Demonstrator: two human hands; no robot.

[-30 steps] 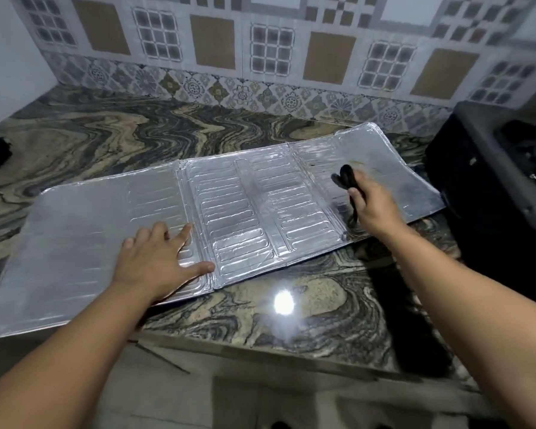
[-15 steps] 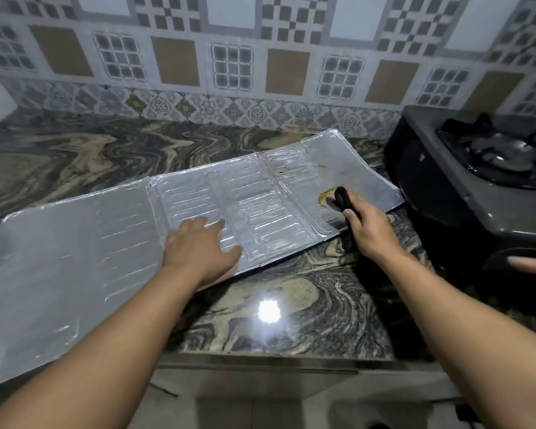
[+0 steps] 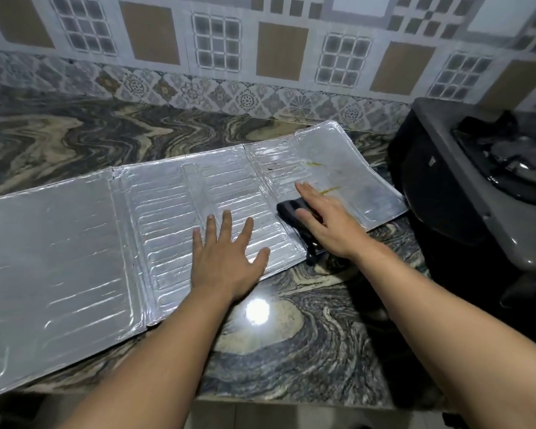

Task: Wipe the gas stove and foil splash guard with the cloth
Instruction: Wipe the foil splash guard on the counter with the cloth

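The right hand [image 3: 328,221] presses the dark cloth [image 3: 291,212] flat under straight fingers on the foil splash guard [image 3: 75,243], near its stove-side end. The left hand [image 3: 226,258], fingers spread, pins the guard's middle. Yellowish smears [image 3: 330,190] just beyond the cloth look like the next target; the gas stove [image 3: 492,187] beside the guard seems not yet wiped.

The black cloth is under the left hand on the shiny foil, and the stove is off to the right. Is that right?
Not quite. The head view shows the black cloth under the right hand, not the left hand, which presses flat on the foil. The stove is off to the right.
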